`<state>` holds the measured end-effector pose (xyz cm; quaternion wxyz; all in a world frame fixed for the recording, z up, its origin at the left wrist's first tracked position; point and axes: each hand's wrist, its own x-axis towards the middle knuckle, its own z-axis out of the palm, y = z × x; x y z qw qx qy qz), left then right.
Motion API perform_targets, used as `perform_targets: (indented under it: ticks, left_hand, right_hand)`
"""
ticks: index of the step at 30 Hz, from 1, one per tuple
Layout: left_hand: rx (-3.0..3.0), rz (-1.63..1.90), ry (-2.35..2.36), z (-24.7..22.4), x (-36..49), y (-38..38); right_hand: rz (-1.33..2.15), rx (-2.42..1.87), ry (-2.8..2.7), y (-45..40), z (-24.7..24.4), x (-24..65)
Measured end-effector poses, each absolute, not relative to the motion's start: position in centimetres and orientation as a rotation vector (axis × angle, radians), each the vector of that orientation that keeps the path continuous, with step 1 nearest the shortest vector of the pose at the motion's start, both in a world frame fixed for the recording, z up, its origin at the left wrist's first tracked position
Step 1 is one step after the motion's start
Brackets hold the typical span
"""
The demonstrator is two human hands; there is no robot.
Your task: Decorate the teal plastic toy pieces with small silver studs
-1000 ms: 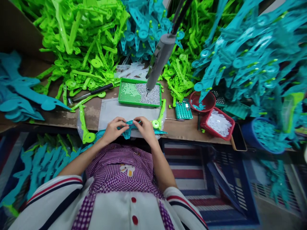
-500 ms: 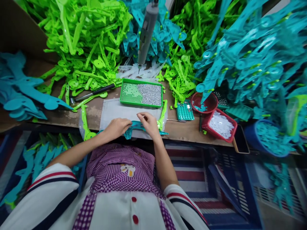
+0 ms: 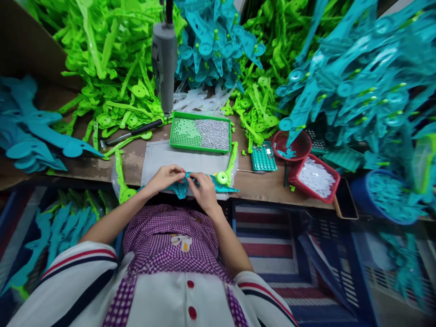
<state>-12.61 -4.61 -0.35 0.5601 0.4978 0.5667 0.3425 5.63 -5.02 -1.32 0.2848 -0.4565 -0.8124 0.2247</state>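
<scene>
A teal plastic part (image 3: 181, 190) lies at the near edge of the bench on a pale cloth (image 3: 158, 159). My left hand (image 3: 165, 177) pinches its middle from the left. Against the same spot, the fingertips of my right hand (image 3: 203, 187) are closed from the right; whether a small piece is between them is hidden. Lime-green arms flank the work: one (image 3: 121, 177) to the left in clear film, another (image 3: 225, 175) just right of my right hand. Beyond the cloth sits a green tray (image 3: 200, 150) of small metal screws. A grey electric screwdriver (image 3: 165, 68) hangs over the bench.
Lime-green parts (image 3: 126, 59) and teal parts (image 3: 357, 81) are heaped at the back. A hammer (image 3: 132, 131) lies left of the tray. To the right are a red bowl (image 3: 292, 147), a red box (image 3: 316, 179) of white pieces, a phone (image 3: 345, 200) and a blue tub (image 3: 361, 200).
My right hand has moved left and down to meet my left hand's fingertips at the teal part. The hanging screwdriver has swung left.
</scene>
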Motion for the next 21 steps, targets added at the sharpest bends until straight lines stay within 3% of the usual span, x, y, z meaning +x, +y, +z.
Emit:
perform_targets:
  ticks: [8,21]
  left_hand:
    - [1.643,1.103,1.625,-1.7,-10.5,-7.6]
    - [2.169,1.149,1.794,-3.7,-10.2,-10.4]
  right_hand:
    - [0.616,-1.183,-2.382,-3.7,-0.5,7.4]
    - [0.455,-1.082,-2.657,-1.9,-0.3,5.8]
